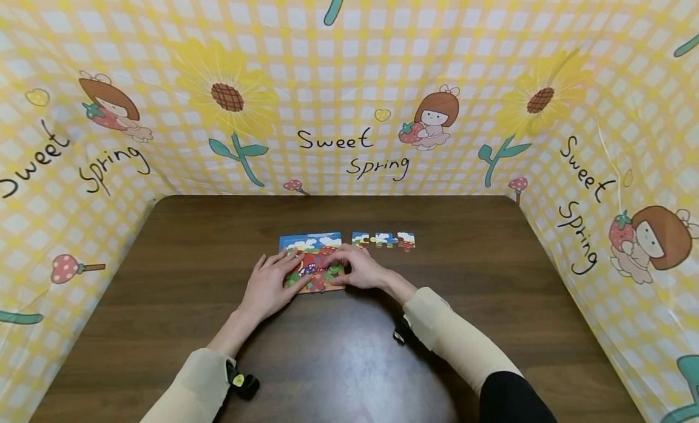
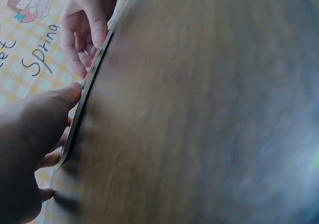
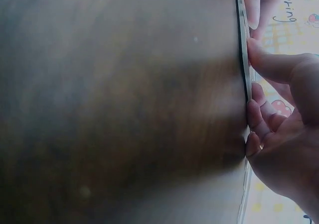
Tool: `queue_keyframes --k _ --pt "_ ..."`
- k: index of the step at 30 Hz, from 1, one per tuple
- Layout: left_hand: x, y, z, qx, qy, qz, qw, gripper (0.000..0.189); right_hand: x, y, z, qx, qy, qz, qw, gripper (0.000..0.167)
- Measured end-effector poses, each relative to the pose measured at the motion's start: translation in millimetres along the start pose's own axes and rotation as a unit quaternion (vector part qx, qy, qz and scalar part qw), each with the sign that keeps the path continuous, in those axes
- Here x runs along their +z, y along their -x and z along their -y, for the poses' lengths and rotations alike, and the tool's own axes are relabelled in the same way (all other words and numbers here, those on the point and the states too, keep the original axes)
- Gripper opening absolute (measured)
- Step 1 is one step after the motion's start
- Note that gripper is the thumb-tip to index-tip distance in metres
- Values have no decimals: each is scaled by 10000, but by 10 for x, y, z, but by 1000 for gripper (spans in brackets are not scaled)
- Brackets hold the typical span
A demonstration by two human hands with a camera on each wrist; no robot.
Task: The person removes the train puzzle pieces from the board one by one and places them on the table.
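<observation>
A colourful jigsaw puzzle (image 1: 310,238) with blue sky, clouds and a red area lies flat on the table. My left hand (image 1: 269,287) rests over its left side, fingers spread across the picture and thumb near the front edge. From the right, my right hand (image 1: 360,267) touches the puzzle with index finger and thumb apart; part of the picture shows between them. Both wrist views catch the puzzle only as a thin edge (image 2: 75,127), with fingertips on it. The fingers cover part of the picture, and I cannot make out a separate piece under them.
To the right of the puzzle, joined or closely set puzzle pieces (image 1: 384,239) lie in a short row behind my right hand. The brown wooden table (image 1: 349,350) is walled at the back and sides by a yellow checked cloth (image 1: 349,77).
</observation>
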State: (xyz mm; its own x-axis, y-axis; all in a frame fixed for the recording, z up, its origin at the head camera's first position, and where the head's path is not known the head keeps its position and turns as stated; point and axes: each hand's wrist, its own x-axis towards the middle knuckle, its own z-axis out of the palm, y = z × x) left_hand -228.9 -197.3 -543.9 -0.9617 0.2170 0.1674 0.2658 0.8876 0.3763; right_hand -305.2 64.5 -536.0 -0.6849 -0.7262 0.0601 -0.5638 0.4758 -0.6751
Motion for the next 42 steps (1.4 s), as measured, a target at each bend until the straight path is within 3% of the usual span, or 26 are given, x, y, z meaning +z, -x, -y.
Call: queue_keyframes --k 11,19,28,33,38,42 --pt "19 -5 -28 -166 -117 -133 9997 66 -28 2 67 74 6 205 9998 42" --pt "28 -3 -26 -163 -128 -176 9996 66 5 28 14 -139 -9 -83 9999 33" --pt "62 -1 -25 -200 -80 -130 9997 73 -82 59 83 332 -1043 37 9940 33" --pt "64 5 -27 -207 -87 -106 9997 74 -87 52 76 389 -1246 -29 9914 31" --pt "56 -3 -35 -232 -80 -68 9997 75 -86 61 62 619 -1394 -347 9877 32" --pt "57 -7 -38 -250 -82 -35 9996 75 -116 110 38 923 -1760 -729 9773 36"
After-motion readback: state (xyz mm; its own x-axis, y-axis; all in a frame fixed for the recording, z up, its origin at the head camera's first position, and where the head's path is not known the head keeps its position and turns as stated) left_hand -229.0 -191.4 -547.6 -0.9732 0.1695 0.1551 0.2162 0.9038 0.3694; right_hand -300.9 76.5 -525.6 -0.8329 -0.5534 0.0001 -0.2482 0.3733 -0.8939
